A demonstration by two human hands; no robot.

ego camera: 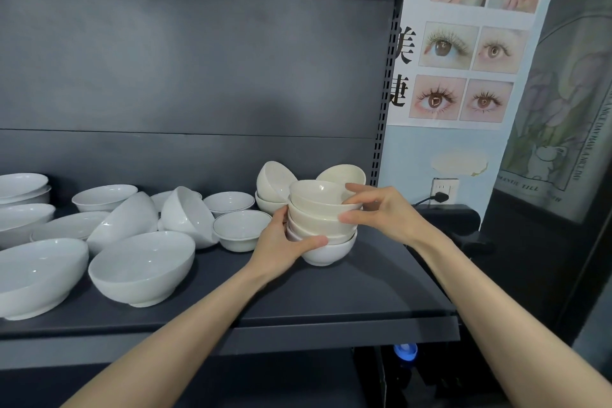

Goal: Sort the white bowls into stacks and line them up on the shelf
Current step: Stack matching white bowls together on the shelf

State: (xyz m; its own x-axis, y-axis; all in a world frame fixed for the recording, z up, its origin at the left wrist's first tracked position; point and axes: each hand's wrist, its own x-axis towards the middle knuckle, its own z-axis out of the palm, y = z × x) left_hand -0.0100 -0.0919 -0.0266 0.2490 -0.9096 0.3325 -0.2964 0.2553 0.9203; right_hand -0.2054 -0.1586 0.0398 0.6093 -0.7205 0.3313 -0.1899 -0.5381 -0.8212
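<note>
Hands — left hand (pixel 281 243), right hand (pixel 381 214) — clasp bowl stack (pixel 323 225).

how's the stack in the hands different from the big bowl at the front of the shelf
The stack is several small bowls nested together, cream-tinted near the top; the big bowl is one wide, bluish-white bowl. The left hand and right hand hold the stack, while the big bowl stands untouched. Both sit upright on the shelf.

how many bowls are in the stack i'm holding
4 show: the top cream bowl under the right hand, two nested below, and the white bottom bowl by the left hand. More may hide inside.
</note>
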